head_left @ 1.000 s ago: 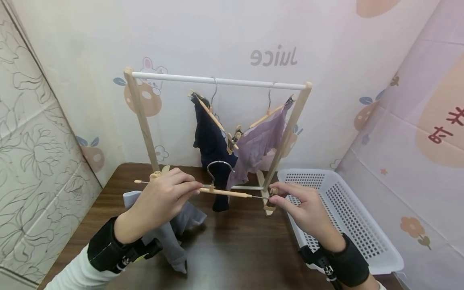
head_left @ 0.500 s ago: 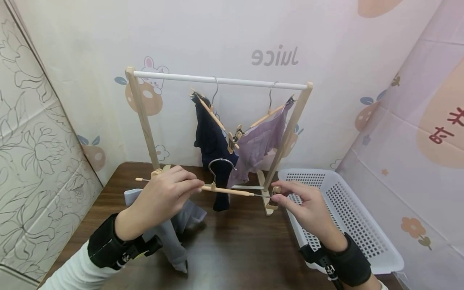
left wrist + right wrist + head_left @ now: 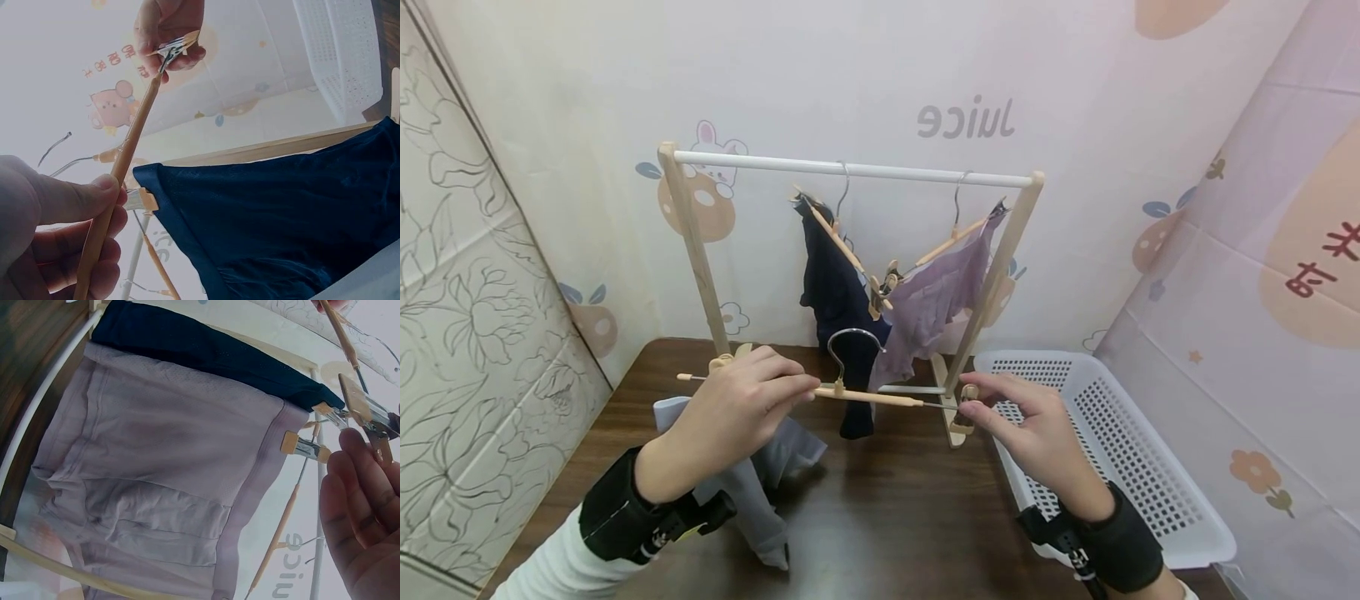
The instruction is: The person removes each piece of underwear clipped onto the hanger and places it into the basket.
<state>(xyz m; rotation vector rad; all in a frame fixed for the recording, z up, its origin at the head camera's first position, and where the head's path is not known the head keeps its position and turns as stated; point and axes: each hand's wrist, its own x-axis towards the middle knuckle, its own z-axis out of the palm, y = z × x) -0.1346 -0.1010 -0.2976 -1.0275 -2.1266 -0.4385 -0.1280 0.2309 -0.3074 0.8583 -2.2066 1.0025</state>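
A clip hanger (image 3: 872, 398) with a tan bar and metal hook is held level above the table. My left hand (image 3: 745, 400) grips its bar; in the left wrist view the thumb and curled fingers wrap around that bar. At its right end, my right hand (image 3: 1030, 425) pinches the clip (image 3: 966, 410) between thumb and fingers. No cloth shows in this clip (image 3: 357, 403) in the right wrist view. The hanger's left clip is mostly hidden behind my left hand. Under my left forearm a grey garment (image 3: 748, 504) lies crumpled on the table.
Behind my hands stands a wooden rack with a white rail (image 3: 910, 171). Navy underpants (image 3: 831, 283) and lilac boxer briefs (image 3: 936, 292) hang there on clip hangers. A white perforated basket (image 3: 1195, 533) stands on the right of the brown table (image 3: 880, 525).
The held hanger shifts only slightly, and both hands keep their grip on it. The hung garments and the grey garment stay in place.
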